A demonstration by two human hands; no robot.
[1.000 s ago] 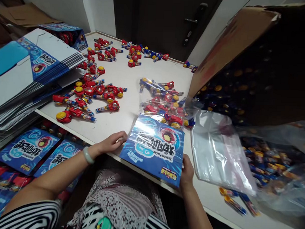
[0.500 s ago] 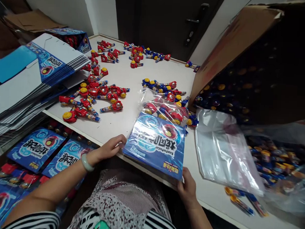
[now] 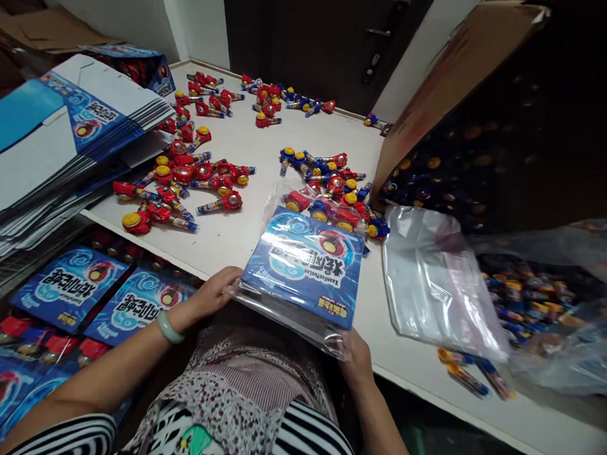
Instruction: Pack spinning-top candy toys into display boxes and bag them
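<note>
In front of me at the table's near edge lies a blue printed display box [image 3: 302, 267] inside a clear plastic bag [image 3: 285, 316]. Red and blue toys show at the box's far end, under the film. The bag's near end sticks out past the box toward my body. My left hand [image 3: 220, 289] is closed on its left corner. On the right corner, my right hand [image 3: 356, 359] grips the same bag, its fingers partly hidden. A flat stack of clear plastic bags [image 3: 436, 278] lies to the right of the box.
Red toys with candy tubes [image 3: 180, 177] are scattered on the white table [image 3: 233, 248]. Flat printed cartons [image 3: 77, 140] are stacked at left. An open cardboard box [image 3: 437, 119] stands at right, beside a bag of small tubes [image 3: 535, 295]. Packed boxes [image 3: 70, 286] sit lower left.
The bag's near end has been drawn out toward me beyond the box, and both hands now hold its corners. The view has shifted slightly.
</note>
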